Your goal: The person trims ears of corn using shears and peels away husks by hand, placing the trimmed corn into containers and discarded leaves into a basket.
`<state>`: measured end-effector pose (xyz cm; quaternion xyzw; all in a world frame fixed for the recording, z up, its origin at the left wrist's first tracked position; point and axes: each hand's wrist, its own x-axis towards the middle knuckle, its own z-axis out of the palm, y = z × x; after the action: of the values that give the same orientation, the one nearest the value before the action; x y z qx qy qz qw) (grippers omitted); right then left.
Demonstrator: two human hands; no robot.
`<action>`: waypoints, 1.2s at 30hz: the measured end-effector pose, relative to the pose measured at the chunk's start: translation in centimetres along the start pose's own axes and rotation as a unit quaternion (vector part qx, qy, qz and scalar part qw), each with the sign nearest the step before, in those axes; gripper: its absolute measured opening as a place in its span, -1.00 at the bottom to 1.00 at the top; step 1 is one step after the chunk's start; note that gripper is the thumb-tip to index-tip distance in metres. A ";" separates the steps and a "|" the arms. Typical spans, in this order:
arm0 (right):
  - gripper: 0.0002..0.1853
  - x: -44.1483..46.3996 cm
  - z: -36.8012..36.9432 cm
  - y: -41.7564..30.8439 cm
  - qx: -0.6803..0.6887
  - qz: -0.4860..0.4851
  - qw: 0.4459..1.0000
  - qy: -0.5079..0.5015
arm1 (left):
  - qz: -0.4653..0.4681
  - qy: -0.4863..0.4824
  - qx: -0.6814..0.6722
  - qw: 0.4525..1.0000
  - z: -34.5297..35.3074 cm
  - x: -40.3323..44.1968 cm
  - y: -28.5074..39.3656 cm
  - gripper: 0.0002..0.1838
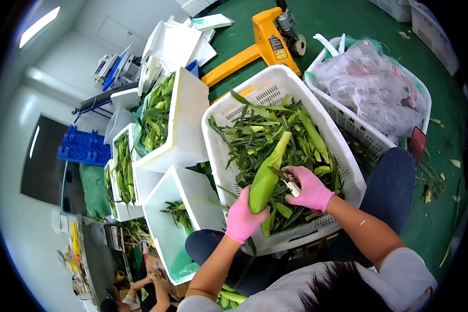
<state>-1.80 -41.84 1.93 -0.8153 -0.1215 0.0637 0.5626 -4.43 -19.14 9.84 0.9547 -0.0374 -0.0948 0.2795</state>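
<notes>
My left hand (246, 216), in a pink glove, is closed round the lower end of a green corn ear in its husk (268, 182), which points up and to the right. My right hand (309, 191), also gloved in pink, grips a small tool with a white handle (292, 186). Its dark tip is against the side of the husk. Both hands are over a large white perforated basket (352, 161) that holds cut green leaves and husk pieces (249, 132).
White foam boxes (190, 119) with corn stand at the left. Behind the basket is a yellow pallet jack (234, 65). A white basket of plastic bags (369, 78) stands at the right. At the lower left, another person's arms (161, 294) show.
</notes>
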 end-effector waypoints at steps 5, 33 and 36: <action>-0.57 0.5 1.5 -0.2 0.083 0.074 0.994 -0.016 | -0.049 -0.174 -0.259 0.949 -2.5 2.0 -3.2 -0.22; -0.53 -0.1 1.5 -3.5 0.228 0.104 0.968 -0.026 | -0.032 0.015 -0.637 0.770 6.7 2.0 -2.8 -0.18; -0.56 -1.0 0.3 -4.3 0.155 0.082 0.982 -0.070 | -0.027 -0.060 -0.755 0.653 11.2 0.6 -8.1 -0.26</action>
<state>-3.36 -40.39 5.80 -0.7192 -0.0817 0.1844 0.6649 -5.97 -18.32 -3.88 0.4077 0.0566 -0.1546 0.8982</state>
